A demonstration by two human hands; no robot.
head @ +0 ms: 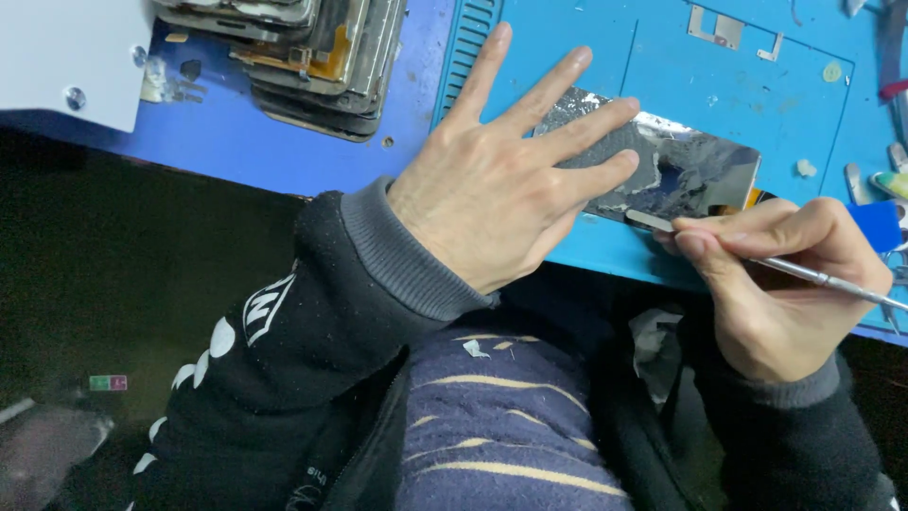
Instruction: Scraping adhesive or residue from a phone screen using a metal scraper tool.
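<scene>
Scraping is the step in hand: a flat phone panel [676,166], its upper face patchy with grey adhesive residue and bright bare metal, is lying on the blue work mat [586,57] at the near edge of the bench [312,151]. The left hand [492,180] is lying palm-down across the panel's left end, fingers [567,132] spread flat and open, gripping nothing and simply pinning the panel to the mat. The right hand [785,274] is closing its fingers [728,232] in a pen-like pinch round a slim metal scraper [757,260], whose flat blade tip is meeting the panel's near edge just beside the left fingertips. Judging from the residue, much of the face is yet to be cleaned; the next move is calling for a shallow blade angle, steady downward pressure from the left hand, and care that the tip is not slipping toward the pinning fingers. Farther out, a stack of stripped phone frames [322,57] is resting on the bench at upper left, beside a white box [66,57]. Small metal brackets [728,28] are lying on the mat's far side, and several tool handles [889,180] are showing at the right edge
</scene>
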